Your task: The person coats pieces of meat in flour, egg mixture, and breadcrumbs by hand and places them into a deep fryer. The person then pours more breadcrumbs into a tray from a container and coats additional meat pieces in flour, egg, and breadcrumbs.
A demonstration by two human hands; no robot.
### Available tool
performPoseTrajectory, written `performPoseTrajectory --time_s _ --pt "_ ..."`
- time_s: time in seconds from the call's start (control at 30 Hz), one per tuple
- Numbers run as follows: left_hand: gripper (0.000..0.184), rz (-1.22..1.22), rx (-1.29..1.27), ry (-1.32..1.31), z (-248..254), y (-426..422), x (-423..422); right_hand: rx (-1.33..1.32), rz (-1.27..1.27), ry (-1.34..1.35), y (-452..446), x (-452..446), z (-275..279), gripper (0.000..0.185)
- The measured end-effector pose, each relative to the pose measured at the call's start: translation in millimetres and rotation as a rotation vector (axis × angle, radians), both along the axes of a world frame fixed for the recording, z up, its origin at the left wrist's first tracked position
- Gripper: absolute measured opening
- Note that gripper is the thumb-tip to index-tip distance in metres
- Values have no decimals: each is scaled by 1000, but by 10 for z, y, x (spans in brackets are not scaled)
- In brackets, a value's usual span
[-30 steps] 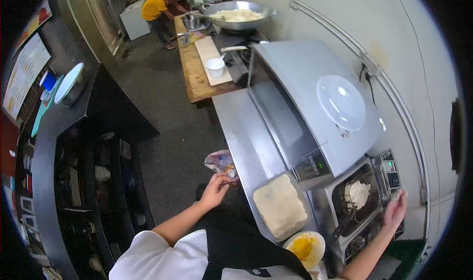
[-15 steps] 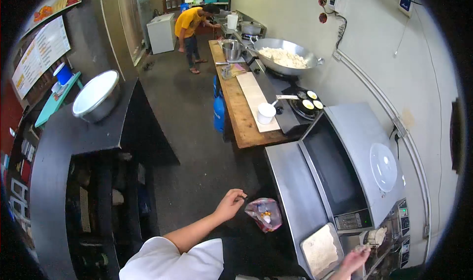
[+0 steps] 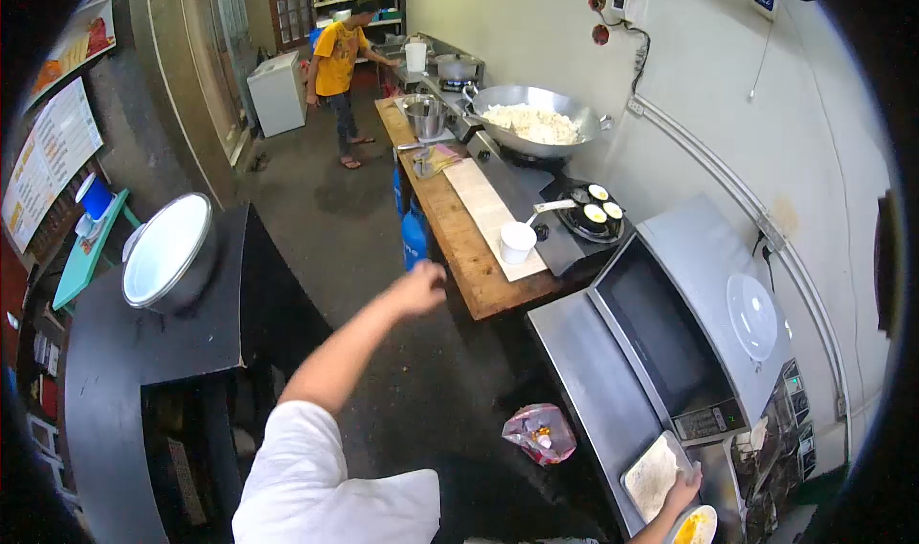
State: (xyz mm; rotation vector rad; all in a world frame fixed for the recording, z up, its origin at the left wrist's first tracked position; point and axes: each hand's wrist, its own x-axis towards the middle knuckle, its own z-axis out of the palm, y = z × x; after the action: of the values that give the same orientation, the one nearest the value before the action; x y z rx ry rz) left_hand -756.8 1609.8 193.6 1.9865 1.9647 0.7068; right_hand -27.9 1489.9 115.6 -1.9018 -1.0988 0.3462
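Observation:
My left hand (image 3: 419,290) is stretched forward over the floor beside the wooden table, slightly blurred, fingers loosely bent and apart, nothing visible in it. At lower right my right hand (image 3: 681,493) is closed on the right edge of a shallow rectangular tray (image 3: 653,477) with a pale floury layer. The tray is on the metal counter (image 3: 589,357) in front of the microwave. Just below that hand is a white dish (image 3: 696,525) with something yellow in it, cut off by the frame edge.
An open microwave oven (image 3: 670,338) stands on the counter; a plastic bag (image 3: 540,434) lies below. Beyond are a white cup (image 3: 517,242), a round pan (image 3: 591,214) with eggs and a large wok (image 3: 536,123). A person (image 3: 337,75) stands far back. A covered pot (image 3: 170,252) is at left.
My left hand has swung forward and up. My right hand has moved from beyond the tray onto its right edge. The dish has come into view. The person at the back has straightened up.

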Motion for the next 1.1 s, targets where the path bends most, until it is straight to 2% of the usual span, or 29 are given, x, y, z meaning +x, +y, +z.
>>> performPoseTrajectory --time_s 0.03,0.07,0.1,0.13,0.17,0.2,0.23,0.3,0.33,0.37,0.47,0.5,0.7,0.83,0.87,0.97,1.03,1.07,1.1 --pt "52 27 -54 1 415 202 -143 147 -15 191 36 141 -196 51" --pt "65 86 -53 -39 540 544 -391 166 -41 374 43 325 -414 52" --pt "74 227 -147 63 738 879 -573 176 -101 564 -18 240 -352 54" --pt "80 207 -57 51 900 1163 -755 184 -163 752 -149 -33 -69 57" --pt "80 298 -112 152 1035 1516 -924 191 -223 937 -233 -196 101 60" --pt "84 328 -172 150 1551 1447 -749 256 -271 1051 -256 59 -255 62" --pt "88 325 -121 -54 1589 1775 -922 285 -311 1048 -379 194 -462 62" --pt "94 384 -272 83 2026 2027 -864 350 -382 1048 -465 273 -679 62" --pt "92 414 -327 6 2191 2036 -720 334 -493 965 -542 200 -674 44" --pt "90 444 -381 -70 2278 2076 -648 411 -513 1119 -614 144 -621 47" --pt "90 494 -339 162 2139 2419 -743 654 -561 1585 -817 -56 -418 63" --pt "90 509 -339 215 2136 2469 -744 680 -573 1638 -859 -72 -388 62" --pt "89 632 -366 247 1953 2300 -585 450 -605 1328 -1222 -113 -205 56" --pt "97 696 -355 211 1986 2232 -355 349 -647 1171 -1628 -143 -65 57" --pt "98 699 -340 203 2034 2190 -235 287 -576 1109 -1748 -72 -167 77" --pt "98 680 -348 203 2277 1827 305 350 -481 1280 -2174 57 -206 58" --pt "88 749 -366 201 2330 1644 695 387 -370 1444 -2495 136 -275 45" --pt "80 685 -560 288 2216 1707 762 411 -263 1539 -2694 183 -341 39" --pt "73 606 -749 382 2058 1822 844 447 -40 1645 -2933 258 -475 33"
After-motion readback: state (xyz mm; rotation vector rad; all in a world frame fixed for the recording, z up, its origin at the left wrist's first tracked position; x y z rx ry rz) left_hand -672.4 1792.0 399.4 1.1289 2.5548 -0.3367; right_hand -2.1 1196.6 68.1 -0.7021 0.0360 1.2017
